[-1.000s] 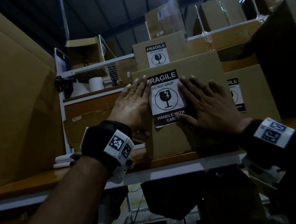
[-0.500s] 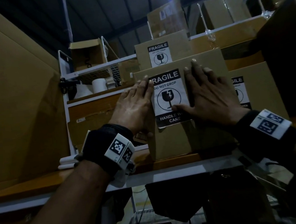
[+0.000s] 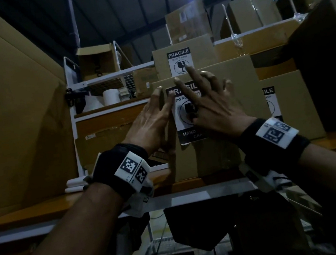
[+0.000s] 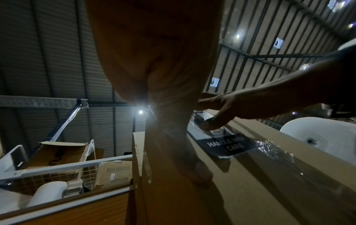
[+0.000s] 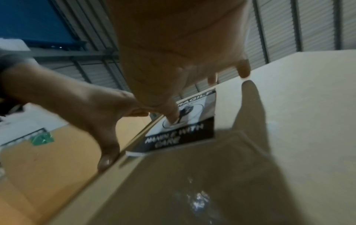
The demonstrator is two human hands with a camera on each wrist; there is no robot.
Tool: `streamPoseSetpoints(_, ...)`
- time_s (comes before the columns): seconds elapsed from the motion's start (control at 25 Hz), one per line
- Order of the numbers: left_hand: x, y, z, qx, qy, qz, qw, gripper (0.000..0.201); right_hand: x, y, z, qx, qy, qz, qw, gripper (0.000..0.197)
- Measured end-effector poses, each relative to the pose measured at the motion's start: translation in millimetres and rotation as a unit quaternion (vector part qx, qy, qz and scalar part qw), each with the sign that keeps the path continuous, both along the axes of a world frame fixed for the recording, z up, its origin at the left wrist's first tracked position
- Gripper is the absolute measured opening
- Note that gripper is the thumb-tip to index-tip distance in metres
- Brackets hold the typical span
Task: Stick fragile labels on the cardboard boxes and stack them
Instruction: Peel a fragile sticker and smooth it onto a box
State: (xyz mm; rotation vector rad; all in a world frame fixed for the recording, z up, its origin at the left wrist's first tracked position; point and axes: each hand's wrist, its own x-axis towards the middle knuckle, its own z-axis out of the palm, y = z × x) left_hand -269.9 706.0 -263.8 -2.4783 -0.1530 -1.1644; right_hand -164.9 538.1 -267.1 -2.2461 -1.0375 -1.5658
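— What's around me? I see a dim warehouse with a ribbed metal roof, and an orange shelf (image 3: 34, 209) carrying stacked cartons.

— And the writing?

— The label (image 3: 186, 129) on the front cardboard box (image 3: 241, 87) reads "FRAGILE", "DO NOT DROP", and in my right wrist view "HANDLE WITH CARE" under a broken-glass symbol. The box behind (image 3: 199, 48) carries the same label, fully readable. A third box (image 3: 294, 106) to the right shows only "ILE"; the rest is cut off by the front box.

— Edges, room?

— The label sits close to the front box's left vertical edge. A tall cardboard sheet (image 3: 10, 105) stands well apart on the left, and a dark carton (image 3: 329, 63) crowds the right.

— Hands?

— My left hand (image 3: 151, 123) lies flat at that left edge, fingers straight, thumb on the box's corner. My right hand (image 3: 213, 106) is spread over the label, fingers extended, thumb tip pressing the symbol. Neither pinches anything.
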Motion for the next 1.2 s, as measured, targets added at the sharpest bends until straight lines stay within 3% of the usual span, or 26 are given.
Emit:
streamPoseSetpoints(0.08,-2,3,-2,-0.030,-0.010,-0.026,0.999,0.152,-3,2,5,-0.035,0.003,-0.011,0.999,0.075)
streamPoseSetpoints(0.24,-5,8,-4,-0.052,-0.005,-0.047,0.998,0.156,4,0,-14,-0.102,-0.002,-0.062,0.993,0.085)
streamPoseSetpoints(0.4,-2,7,-1,-0.024,0.013,-0.011,1.000,0.147,7,-4,-73,-0.114,-0.112,0.030,0.987,0.073)
streamPoseSetpoints(0.52,-3,2,-1,-0.033,0.023,0.010,0.999,0.146,14,-11,-114,-0.169,-0.137,0.032,0.975,0.078)
streamPoseSetpoints(0.64,-5,-2,-1,-0.046,0.028,0.019,0.998,0.145,11,-23,-91,-0.121,-0.105,0.059,0.985,0.063)
streamPoseSetpoints(0.72,-5,-3,-2,-0.051,0.025,0.017,0.998,0.144,14,-28,-75,-0.126,-0.081,0.034,0.988,0.064)
streamPoseSetpoints(0.8,-6,-2,-3,-0.058,0.024,0.009,0.998,0.143,26,-36,-84,-0.166,-0.123,0.003,0.978,0.070)
streamPoseSetpoints(0.92,-8,1,-2,-0.068,0.038,-0.003,0.997,0.141,28,-47,-102,-0.190,-0.175,0.043,0.965,0.070)
streamPoseSetpoints(0.96,-8,1,-2,-0.078,0.045,-0.011,0.996,0.138,25,-46,-101,-0.162,-0.167,0.076,0.970,0.062)
streamPoseSetpoints(1.08,-2,-4,-1,-0.117,0.033,-0.034,0.992,0.120,12,-30,-73,0.055,-0.059,0.203,0.976,0.049)
streamPoseSetpoints(1.12,1,-7,-3,-0.125,0.018,-0.037,0.991,0.115,12,-26,-62,0.104,-0.031,0.185,0.977,0.047)
streamPoseSetpoints(1.2,10,-10,-10,-0.126,-0.008,-0.036,0.991,0.114,18,-22,-49,0.113,0.034,0.129,0.985,0.044)
